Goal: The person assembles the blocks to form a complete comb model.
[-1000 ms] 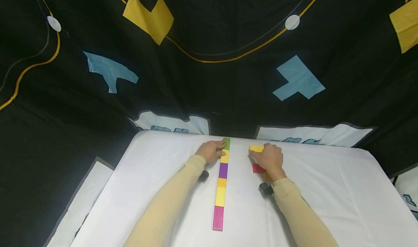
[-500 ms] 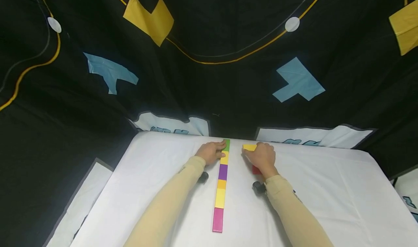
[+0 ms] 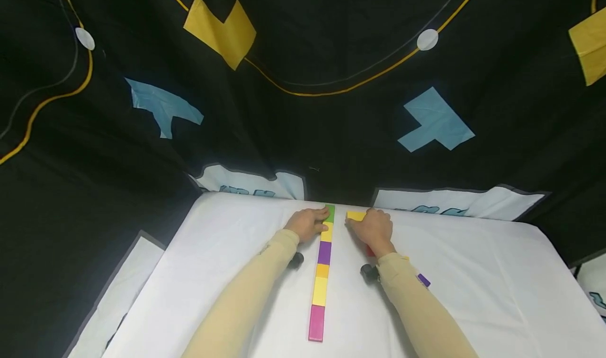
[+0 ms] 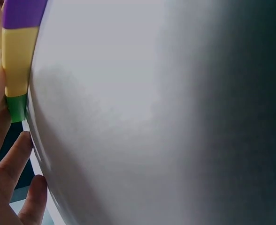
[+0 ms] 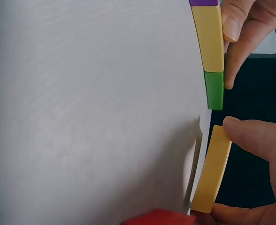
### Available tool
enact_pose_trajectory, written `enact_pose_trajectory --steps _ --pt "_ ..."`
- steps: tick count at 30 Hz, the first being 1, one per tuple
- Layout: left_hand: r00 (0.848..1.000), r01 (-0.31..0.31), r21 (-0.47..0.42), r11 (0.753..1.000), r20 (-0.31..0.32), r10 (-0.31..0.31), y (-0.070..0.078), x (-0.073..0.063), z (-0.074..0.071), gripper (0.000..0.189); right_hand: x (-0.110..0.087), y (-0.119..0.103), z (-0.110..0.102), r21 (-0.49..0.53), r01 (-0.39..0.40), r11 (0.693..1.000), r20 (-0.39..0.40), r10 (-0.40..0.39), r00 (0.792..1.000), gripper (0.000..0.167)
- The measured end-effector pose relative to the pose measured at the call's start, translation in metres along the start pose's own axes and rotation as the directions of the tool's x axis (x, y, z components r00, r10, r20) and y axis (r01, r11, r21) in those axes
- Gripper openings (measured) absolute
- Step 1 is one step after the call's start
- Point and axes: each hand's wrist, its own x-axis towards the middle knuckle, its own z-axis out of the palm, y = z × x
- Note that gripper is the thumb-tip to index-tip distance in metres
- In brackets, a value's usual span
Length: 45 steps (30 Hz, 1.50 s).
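A straight row of flat coloured blocks [image 3: 322, 271] runs down the middle of the white table [image 3: 473, 295], from a magenta block [image 3: 316, 322] near me to a green block [image 3: 330, 212] at the far edge. My left hand [image 3: 307, 223] rests against the row's far end, fingers touching the yellow block [image 4: 19, 61] and green block [image 4: 17, 107]. My right hand [image 3: 374, 229] pinches a separate yellow block [image 3: 355, 216], also the yellow block [image 5: 212, 168], just right of the green end [image 5: 215, 89]. A red block [image 5: 157, 218] lies under that hand.
A small purple block [image 3: 423, 280] lies beside my right forearm. Black wrist camera mounts [image 3: 368, 272] sit on both wrists. A black cloth with yellow and blue shapes [image 3: 435, 119] hangs behind the table's far edge.
My right hand has slid the yellow block leftward, toward the far end of the row. The left hand has stayed at the green and yellow blocks. A purple block has come into view by my right forearm.
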Motion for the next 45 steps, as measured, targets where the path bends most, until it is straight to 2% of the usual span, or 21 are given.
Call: enact_pose_trajectory --steps 10,15,20,26,34,40,45 --pt "1.0 -0.018 0.004 1.0 0.008 0.018 0.002 -0.001 0.003 0.054 0.006 -0.007 0.008 -0.007 0.008 1.0 0.039 -0.008 0.999 0.054" --pt "1.0 -0.028 0.022 0.999 0.003 0.028 0.001 -0.003 0.001 0.054 0.009 -0.015 0.013 -0.019 0.022 1.0 0.018 -0.022 1.0 0.056" --pt "0.999 -0.037 0.011 0.999 -0.004 0.037 0.001 -0.003 0.001 0.053 0.012 -0.022 0.017 -0.076 0.036 0.996 0.005 -0.036 0.999 0.057" --pt "1.0 -0.023 0.013 1.0 0.001 0.023 0.001 -0.001 0.002 0.054 0.015 -0.026 0.018 -0.115 0.051 0.992 -0.002 -0.052 0.999 0.055" --pt "1.0 -0.017 0.028 0.999 0.004 0.017 0.001 0.001 0.002 0.054 0.019 -0.017 0.013 -0.082 0.057 0.995 0.004 -0.057 0.998 0.062" --pt "1.0 -0.009 0.027 1.0 0.013 0.009 0.001 0.002 0.001 0.054 0.022 -0.008 0.012 -0.038 0.091 0.995 -0.039 -0.093 0.995 0.047" --pt "1.0 -0.018 0.038 0.999 0.008 0.017 0.0 0.002 0.001 0.053 0.023 -0.008 0.011 -0.007 0.093 0.996 -0.028 -0.093 0.995 0.043"
